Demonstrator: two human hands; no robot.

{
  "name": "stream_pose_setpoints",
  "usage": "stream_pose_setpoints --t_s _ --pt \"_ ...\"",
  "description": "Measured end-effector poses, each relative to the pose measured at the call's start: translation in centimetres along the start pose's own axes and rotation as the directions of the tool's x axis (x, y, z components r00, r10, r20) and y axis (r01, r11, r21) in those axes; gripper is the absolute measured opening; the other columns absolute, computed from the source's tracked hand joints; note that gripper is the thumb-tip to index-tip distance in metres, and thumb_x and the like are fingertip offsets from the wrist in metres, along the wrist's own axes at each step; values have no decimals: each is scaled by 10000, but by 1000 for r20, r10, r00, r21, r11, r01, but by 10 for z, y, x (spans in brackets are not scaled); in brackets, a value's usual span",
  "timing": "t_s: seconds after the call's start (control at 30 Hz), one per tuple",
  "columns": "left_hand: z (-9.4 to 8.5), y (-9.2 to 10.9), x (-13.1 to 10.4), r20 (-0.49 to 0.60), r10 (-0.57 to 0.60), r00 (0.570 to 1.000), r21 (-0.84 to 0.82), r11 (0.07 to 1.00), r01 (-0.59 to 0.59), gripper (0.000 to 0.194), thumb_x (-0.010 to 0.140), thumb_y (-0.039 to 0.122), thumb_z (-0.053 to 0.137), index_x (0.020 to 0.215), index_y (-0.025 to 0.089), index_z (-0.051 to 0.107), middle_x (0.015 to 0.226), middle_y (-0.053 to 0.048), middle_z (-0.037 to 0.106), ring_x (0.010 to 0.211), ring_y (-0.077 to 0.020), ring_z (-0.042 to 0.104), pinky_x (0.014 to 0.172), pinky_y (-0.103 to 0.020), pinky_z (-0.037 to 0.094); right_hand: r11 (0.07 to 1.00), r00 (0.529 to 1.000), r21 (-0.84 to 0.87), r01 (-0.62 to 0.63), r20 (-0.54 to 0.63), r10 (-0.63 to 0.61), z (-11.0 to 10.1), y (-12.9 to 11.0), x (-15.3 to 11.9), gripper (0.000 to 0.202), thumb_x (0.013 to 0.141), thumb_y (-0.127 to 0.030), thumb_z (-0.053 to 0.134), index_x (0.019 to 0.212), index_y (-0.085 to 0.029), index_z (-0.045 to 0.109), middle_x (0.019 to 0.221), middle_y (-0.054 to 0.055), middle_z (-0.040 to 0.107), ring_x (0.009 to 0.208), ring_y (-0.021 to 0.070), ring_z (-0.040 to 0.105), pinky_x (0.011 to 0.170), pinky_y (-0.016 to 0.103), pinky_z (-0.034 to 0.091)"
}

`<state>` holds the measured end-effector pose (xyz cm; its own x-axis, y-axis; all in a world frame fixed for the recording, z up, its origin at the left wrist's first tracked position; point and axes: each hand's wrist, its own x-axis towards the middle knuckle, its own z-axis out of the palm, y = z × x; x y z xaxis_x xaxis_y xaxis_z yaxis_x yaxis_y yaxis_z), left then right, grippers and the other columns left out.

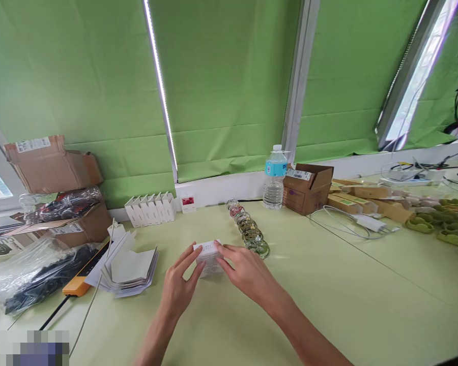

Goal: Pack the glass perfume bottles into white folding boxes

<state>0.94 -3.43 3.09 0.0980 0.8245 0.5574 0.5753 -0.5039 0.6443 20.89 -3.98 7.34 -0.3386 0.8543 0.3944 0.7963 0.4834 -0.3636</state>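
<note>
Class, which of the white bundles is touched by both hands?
The small printed bundle, between the left hand and the right hand. The loose paper pile lies farther left and the leaning white row stands farther back, both untouched.

I watch the left hand (177, 285) and the right hand (246, 267) hold a small white printed block (210, 258) between them (box or stacked cards, I can't tell) at the pale table (328, 310). Beyond it I see shiny rings (252, 235) in a row and a water bottle (274, 192) beside a cardboard box (307, 192).
</note>
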Motion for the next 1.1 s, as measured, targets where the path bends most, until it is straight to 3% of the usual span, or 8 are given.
stream_pose_setpoints --t_s 0.23,0.4,0.5,0.6,0.7,0.8,1.0,1.1 --pt "1 2 1 -25 -17 1000 55 998 19 332 910 344 500 1227 297 588 1270 -55 596 1078 -214 617 894 -346 515 983 981 56 -176 88 171 12 -7 -1 661 910 -374 467 1490 -177 219 1016 111 703 896 257 651 678 289 428" --pt "0 6 2 -60 -157 986 -76 985 152 461 851 411 579 1276 244 517 1125 -85 660 929 -219 643 835 -374 518 936 954 214 -280 173 245 17 -9 -3 618 880 -381 498 1440 -189 321 1081 116 680 973 264 631 709 294 437" --pt "-1 8 2 26 -249 968 -301 922 245 440 882 438 502 1263 217 508 1187 -104 630 840 -197 655 793 -364 525 891 971 408 -198 206 122 13 -14 -6 656 816 -355 590 1411 -261 330 1223 66 614 1058 236 590 779 280 442" --pt "2 7 1 161 -294 942 -527 782 334 441 889 352 449 1311 224 444 1377 -124 491 668 -130 646 679 -323 543 831 965 532 -162 261 22 11 -19 -7 666 751 -352 666 1354 -281 392 1135 21 644 951 203 610 754 263 456" --pt "9 2 -2 265 -307 914 -573 712 405 738 773 193 527 1437 293 221 1483 -130 345 577 -73 590 528 -245 503 812 968 556 -178 248 42 17 -18 -4 596 719 -361 696 1267 -251 489 1129 40 643 952 211 606 748 268 461" --pt "14 -4 -4 309 -284 908 -535 737 413 869 725 162 556 1466 324 132 1475 -136 347 542 -44 527 454 -195 436 813 974 548 -198 204 100 26 -12 0 537 707 -370 706 1201 -236 540 1128 51 648 962 218 608 754 275 466" --pt "8 -16 -2 205 -320 925 -305 877 371 493 738 353 660 1194 208 539 1012 -59 619 464 -44 470 433 -192 383 816 976 541 -204 171 131 38 5 7 432 755 -302 646 1167 -220 548 1105 56 672 957 212 632 744 268 479" --pt "5 -18 -2 235 -360 903 -317 850 421 389 770 413 631 1081 195 549 678 27 571 459 -86 511 452 -203 409 857 967 448 -254 138 214 39 12 10 419 741 -273 657 1140 -219 543 1060 56 690 924 215 649 736 274 474"
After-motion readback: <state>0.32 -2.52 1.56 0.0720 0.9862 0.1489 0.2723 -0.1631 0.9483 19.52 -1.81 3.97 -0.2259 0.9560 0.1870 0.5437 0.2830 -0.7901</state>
